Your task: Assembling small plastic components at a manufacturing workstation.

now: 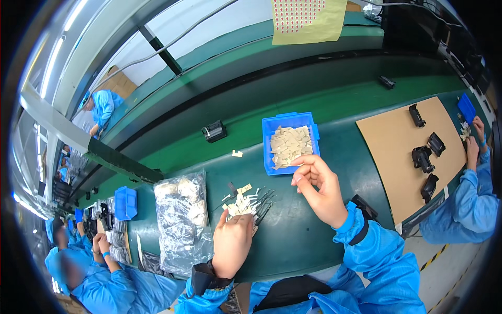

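Cream pieces (241, 204) litter a green workroom bench (293, 235).

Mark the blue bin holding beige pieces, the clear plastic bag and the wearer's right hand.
Blue bin (287, 120): head view, on its far wall.
Clear plastic bag (182, 228): head view, middle of its upper face.
Right hand (323, 194): head view, middle of the hand.
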`<state>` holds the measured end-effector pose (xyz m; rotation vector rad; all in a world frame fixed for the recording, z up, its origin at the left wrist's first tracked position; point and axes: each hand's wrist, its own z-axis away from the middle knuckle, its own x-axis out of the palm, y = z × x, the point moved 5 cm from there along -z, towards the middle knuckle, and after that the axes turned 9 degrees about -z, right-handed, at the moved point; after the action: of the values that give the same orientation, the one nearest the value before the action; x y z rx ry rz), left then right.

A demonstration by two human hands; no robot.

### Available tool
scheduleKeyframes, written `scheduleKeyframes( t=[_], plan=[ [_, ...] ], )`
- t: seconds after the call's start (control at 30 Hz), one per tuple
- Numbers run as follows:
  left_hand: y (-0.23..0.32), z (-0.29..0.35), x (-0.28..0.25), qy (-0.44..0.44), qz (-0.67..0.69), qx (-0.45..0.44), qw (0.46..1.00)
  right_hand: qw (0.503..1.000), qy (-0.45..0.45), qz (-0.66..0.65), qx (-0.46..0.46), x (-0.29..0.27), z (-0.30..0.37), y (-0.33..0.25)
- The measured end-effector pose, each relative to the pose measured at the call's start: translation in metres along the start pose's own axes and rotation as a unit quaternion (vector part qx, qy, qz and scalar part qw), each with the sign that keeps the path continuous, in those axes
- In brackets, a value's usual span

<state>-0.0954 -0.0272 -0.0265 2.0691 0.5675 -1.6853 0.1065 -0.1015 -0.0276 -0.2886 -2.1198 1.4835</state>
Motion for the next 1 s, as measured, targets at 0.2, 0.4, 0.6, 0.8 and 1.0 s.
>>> scheduleKeyframes(
  t=[0.2, 0.4, 0.6, 0.8, 1.0],
  plan=[
    [0.006, -0.021, -0.007, -0.072, -0.148, 0.017, 0.986, 1.0, 0.001, 0.02, 0.003, 0.002, 0.0, 0.004],
    [-0.002, -0.058, -0.075, 0.182, 0.235, -0.011, 0.955, 0.997, -0.043, -0.042, 0.049, -0.001, -0.002, 0.005],
    [0.018, -0.068, -0.007, 0.104, 0.653, -0.029, 0.75, 0.931, -0.14, -0.274, 0.199, 0.013, 0.002, 0.004],
    [0.011, -0.067, 0.015, 0.14, 0.632, -0.038, 0.761, 0.936, -0.13, -0.25, 0.212, 0.01, 0.003, 0.009],
    [0.007, -0.064, -0.009, 0.229, 0.402, 0.076, 0.883, 0.94, -0.133, -0.221, 0.224, 0.015, 0.005, 0.02]
  ],
)
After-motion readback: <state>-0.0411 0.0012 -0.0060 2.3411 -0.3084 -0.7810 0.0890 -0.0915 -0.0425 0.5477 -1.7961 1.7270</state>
